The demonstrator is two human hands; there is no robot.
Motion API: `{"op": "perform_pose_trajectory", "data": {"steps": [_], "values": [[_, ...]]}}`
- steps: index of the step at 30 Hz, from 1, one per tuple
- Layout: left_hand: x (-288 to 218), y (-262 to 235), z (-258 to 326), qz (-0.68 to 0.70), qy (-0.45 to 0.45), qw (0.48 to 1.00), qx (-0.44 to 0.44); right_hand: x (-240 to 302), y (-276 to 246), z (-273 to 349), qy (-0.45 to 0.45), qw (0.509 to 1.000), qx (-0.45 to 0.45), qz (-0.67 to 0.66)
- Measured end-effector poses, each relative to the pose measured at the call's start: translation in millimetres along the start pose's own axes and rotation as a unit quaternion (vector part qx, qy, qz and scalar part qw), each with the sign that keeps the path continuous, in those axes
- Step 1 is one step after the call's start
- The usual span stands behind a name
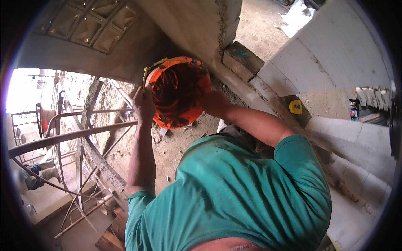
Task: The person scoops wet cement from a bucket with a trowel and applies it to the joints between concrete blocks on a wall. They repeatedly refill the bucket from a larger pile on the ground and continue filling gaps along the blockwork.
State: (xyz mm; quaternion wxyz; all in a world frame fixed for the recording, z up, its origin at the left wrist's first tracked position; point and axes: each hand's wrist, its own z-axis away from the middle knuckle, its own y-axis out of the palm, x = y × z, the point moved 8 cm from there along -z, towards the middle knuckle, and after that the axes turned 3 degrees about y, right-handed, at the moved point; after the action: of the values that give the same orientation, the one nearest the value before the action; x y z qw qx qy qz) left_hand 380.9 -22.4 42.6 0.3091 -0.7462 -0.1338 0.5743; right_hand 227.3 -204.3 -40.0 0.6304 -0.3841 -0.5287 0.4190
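An orange bucket [201,85] is tipped so that its mouth faces me, and dark smears coat its inside. A yellow handle [155,63] arcs over the upper left of its rim. My left hand [144,103] is closed on the bucket's left edge, close to the lower end of that handle. On the opposite side, my right hand [214,103] grips the bucket's edge, with its fingertips partly lost in shadow. Whether the bucket's base rests on anything is hidden.
Left of me stand metal scaffold bars [75,140], and another person's leg [39,175] shows beyond them. A grey block [243,60] sits by the wall corner. To the right, a yellow tape measure [295,107] lies near pale block walls [331,54]. Small debris dots the ground.
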Motion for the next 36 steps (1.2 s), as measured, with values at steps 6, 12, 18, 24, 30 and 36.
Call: {"op": "perform_pose_trajectory", "data": {"steps": [6, 12, 18, 24, 30, 36], "values": [[-10, 16, -23, -0.014, 0.001, 1.000, -0.005, -31, -16, -36, 0.055, 0.998, -0.026, 0.024], [-14, 26, -45, 0.034, 0.008, 0.999, 0.012, -13, -15, -55, 0.071, 0.996, -0.052, -0.027], [-18, 23, -53, 0.069, 0.092, 0.992, 0.057, 11, 11, -66, 0.023, 0.997, 0.064, -0.046], [-3, 8, -54, 0.192, 0.048, 0.973, 0.117, 26, 52, -96, -0.318, 0.943, -0.101, -0.019], [11, -19, -48, 0.283, 0.016, 0.955, 0.082, 40, 55, -79, 0.071, 0.825, 0.297, -0.475], [48, -34, -50, 0.367, -0.062, 0.927, -0.037, 54, 95, -68, 0.103, 0.598, 0.291, -0.739]]}}
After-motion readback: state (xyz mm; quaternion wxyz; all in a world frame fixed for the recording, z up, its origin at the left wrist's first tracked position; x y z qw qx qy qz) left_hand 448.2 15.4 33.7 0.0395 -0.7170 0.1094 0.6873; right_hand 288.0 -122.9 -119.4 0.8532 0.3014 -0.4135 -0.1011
